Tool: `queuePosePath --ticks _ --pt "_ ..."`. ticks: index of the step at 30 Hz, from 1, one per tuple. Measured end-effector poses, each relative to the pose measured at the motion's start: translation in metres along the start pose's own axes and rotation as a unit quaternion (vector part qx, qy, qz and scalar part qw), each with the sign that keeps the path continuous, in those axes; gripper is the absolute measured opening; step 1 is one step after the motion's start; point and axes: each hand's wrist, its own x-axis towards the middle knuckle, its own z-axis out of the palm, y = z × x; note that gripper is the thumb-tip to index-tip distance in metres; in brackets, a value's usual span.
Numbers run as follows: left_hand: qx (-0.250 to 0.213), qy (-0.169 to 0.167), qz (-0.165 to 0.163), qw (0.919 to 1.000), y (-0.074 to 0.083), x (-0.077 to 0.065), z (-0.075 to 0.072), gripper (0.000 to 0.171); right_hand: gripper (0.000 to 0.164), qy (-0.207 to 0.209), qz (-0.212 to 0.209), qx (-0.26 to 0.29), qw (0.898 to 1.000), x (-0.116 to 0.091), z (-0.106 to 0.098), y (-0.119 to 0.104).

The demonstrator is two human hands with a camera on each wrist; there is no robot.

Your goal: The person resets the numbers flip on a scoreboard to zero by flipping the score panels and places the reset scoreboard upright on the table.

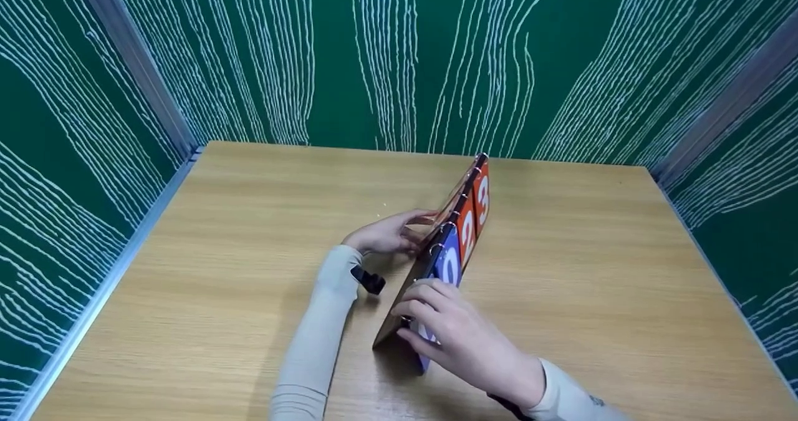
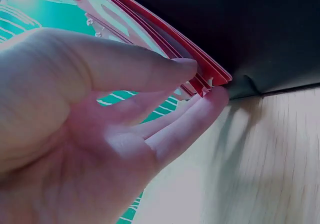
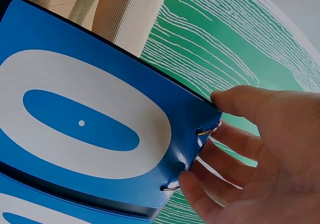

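Note:
A tabletop flip scoreboard (image 1: pixel 467 237) stands like a tent on the table, with red and blue number cards hung from metal rings along its top edge. Its right face shows a red 3, a red 2 and a blue 0; another blue card is partly covered by my right hand (image 1: pixel 464 333). That hand holds the near end of the top edge, beside the rings of the blue 0 card (image 3: pixel 100 129). On the other side, my left hand (image 1: pixel 386 234) pinches a few red cards (image 2: pixel 150 34) between thumb and fingers, in front of the black panel (image 2: pixel 260 34).
The scoreboard stands on a wooden table (image 1: pixel 218 234). Green walls (image 1: pixel 336 53) with white wavy lines rise behind and at both sides, with grey posts (image 1: pixel 143 65) at the corners. A black wrist strap mount (image 1: pixel 369 280) sits on the left sleeve.

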Motion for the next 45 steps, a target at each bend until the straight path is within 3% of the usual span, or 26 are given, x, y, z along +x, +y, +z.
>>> queuePosePath --ticks 8,14,18,23,26,30,33,40,45 --pt "0.004 0.022 0.009 0.9997 -0.004 -0.001 0.0 0.074 0.019 0.003 0.003 -0.001 1.0 0.0 0.001 -0.001" --pt "0.014 0.058 -0.023 0.9979 -0.003 -0.003 0.0 0.071 0.017 -0.001 0.013 -0.002 1.0 0.0 0.001 -0.001" --pt "-0.019 0.077 -0.033 0.9963 0.0 -0.004 -0.001 0.073 0.017 0.003 0.014 -0.004 1.0 0.0 0.002 -0.001" --pt "-0.049 0.142 -0.038 0.9879 0.001 -0.004 -0.004 0.059 0.016 0.008 0.012 0.002 1.0 0.0 0.002 -0.001" --pt "-0.058 0.212 -0.05 0.9743 0.002 -0.003 -0.007 0.048 0.015 0.002 0.02 0.0 1.0 0.0 0.002 -0.002" --pt "-0.086 0.306 -0.064 0.946 0.003 -0.003 -0.012 0.041 0.016 0.006 0.019 0.0 1.0 -0.001 0.002 -0.002" --pt "-0.105 0.355 -0.073 0.926 0.005 -0.004 -0.017 0.037 0.016 0.004 0.019 0.0 1.0 0.0 0.002 -0.003" --pt "-0.163 0.397 -0.076 0.9003 0.018 -0.01 -0.023 0.036 0.021 -0.004 0.025 0.0 1.0 0.0 0.002 -0.002" --pt "-0.205 0.435 -0.057 0.8751 0.029 -0.015 -0.024 0.035 0.021 -0.007 0.03 -0.004 1.0 0.0 0.003 -0.002"
